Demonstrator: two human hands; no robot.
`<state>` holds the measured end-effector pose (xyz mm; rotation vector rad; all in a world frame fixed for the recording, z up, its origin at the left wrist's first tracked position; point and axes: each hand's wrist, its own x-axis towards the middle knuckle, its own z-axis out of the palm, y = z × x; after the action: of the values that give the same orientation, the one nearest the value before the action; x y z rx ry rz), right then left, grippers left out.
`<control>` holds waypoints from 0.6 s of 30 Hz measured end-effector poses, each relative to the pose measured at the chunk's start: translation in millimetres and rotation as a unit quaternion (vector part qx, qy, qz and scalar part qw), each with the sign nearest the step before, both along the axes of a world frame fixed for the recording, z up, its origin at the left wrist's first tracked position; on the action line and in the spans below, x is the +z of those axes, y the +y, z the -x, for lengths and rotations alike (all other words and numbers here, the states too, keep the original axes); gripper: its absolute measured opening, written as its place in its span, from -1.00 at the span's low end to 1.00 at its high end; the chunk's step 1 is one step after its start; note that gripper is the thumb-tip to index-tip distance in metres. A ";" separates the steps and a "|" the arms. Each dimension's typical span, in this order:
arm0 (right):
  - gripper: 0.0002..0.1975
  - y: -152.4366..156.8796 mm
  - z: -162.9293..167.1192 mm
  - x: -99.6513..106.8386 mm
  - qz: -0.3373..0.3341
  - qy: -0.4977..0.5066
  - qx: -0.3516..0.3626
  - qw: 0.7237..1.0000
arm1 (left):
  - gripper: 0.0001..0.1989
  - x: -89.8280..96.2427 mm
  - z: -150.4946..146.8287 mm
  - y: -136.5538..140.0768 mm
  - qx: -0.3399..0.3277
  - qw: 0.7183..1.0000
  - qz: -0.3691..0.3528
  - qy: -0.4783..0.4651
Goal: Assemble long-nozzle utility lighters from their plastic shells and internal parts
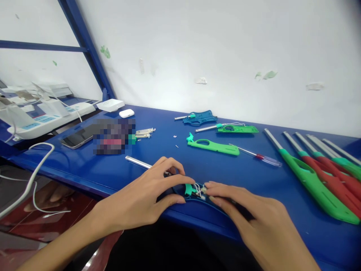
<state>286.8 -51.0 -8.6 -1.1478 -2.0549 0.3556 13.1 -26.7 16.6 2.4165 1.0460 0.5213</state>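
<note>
Along the near edge of the blue tabletop [158,148], the left hand [153,192] grasps an opened dark blue plastic lighter casing [210,203], its thumb on the near rim and its partly curled fingers spread across the far side. The right hand [254,210] bends over the casing's other end, thumb and forefinger a little apart, fingertips at a small pale part [203,188]; whether they pinch it, I cannot tell. Farther back lie a long bright green plastic half-shell [216,146] and a screwdriver with a clear, red-banded handle [267,160]; red and green lighters with metal tubes [313,180] line the right side. Both hands cover much of the casing. Between their fingertips show its teal plastic piece [188,189] and looped white wires [198,188], while its silver metal tube [138,162] extends left beyond the left hand.
</note>
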 end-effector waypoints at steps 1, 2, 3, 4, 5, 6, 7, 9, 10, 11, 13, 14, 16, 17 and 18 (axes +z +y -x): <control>-0.68 -0.1 -0.2 0.2 0.004 -0.004 0.001 1.000 | -0.67 0.2 0.1 -0.3 -0.001 1.000 0.001 0.000; -0.69 -0.2 -0.3 0.4 0.008 -0.008 -0.002 1.000 | -0.67 0.3 0.2 -0.5 -0.001 1.000 0.001 0.000; -0.69 -0.3 -0.1 0.7 0.010 -0.009 -0.006 1.000 | -0.67 0.3 0.3 -0.6 -0.001 1.000 0.001 0.000; -0.70 -0.3 0.3 1.2 0.010 -0.009 -0.011 1.000 | -0.67 0.3 0.4 -0.6 -0.001 1.000 0.001 -0.001; -0.71 -0.2 1.1 1.8 0.008 -0.006 -0.018 1.000 | -0.67 0.2 0.5 -0.6 0.000 1.000 0.000 -0.001; -0.72 0.1 2.0 2.5 0.007 -0.004 -0.024 1.000 | -0.67 0.1 0.6 -0.5 0.000 1.000 0.000 -0.001; -0.73 0.4 2.9 3.2 0.006 -0.003 -0.030 1.000 | -0.67 0.0 0.6 -0.4 0.000 1.000 -0.001 -0.001; -0.76 1.1 3.9 4.0 0.007 -0.007 -0.034 0.999 | -0.67 -0.2 0.6 0.0 -0.004 1.000 -0.002 -0.001; -0.76 1.3 3.7 3.9 0.008 -0.011 -0.034 0.999 | -0.67 -0.4 0.6 0.4 -0.007 1.000 -0.003 -0.002; -0.76 1.4 3.0 3.4 0.011 -0.017 -0.032 0.999 | -0.68 -0.6 0.7 0.7 -0.010 1.000 -0.004 -0.003; -0.73 0.9 0.3 1.7 0.019 -0.030 -0.022 0.999 | -0.67 -0.9 0.8 1.5 -0.015 1.000 -0.006 -0.007; -0.71 0.4 -1.1 0.6 0.024 -0.034 -0.016 0.999 | -0.67 -1.1 0.8 1.7 -0.017 1.000 -0.006 -0.009; -0.68 -0.9 -3.3 -1.4 0.033 -0.032 -0.012 0.999 | -0.67 -1.6 0.9 2.0 -0.020 1.000 -0.006 -0.012; -0.68 -1.5 -3.9 -2.2 0.038 -0.027 -0.014 0.999 | -0.67 -1.9 0.9 2.1 -0.020 1.000 -0.007 -0.013; -0.69 -1.9 -4.1 -2.7 0.043 -0.023 -0.019 0.999 | -0.68 -2.2 0.9 2.1 -0.021 1.000 -0.008 -0.014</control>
<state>290.9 -52.9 -11.3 -1.2550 -2.0722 0.4070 12.2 -24.6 14.4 2.4324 0.9804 0.5510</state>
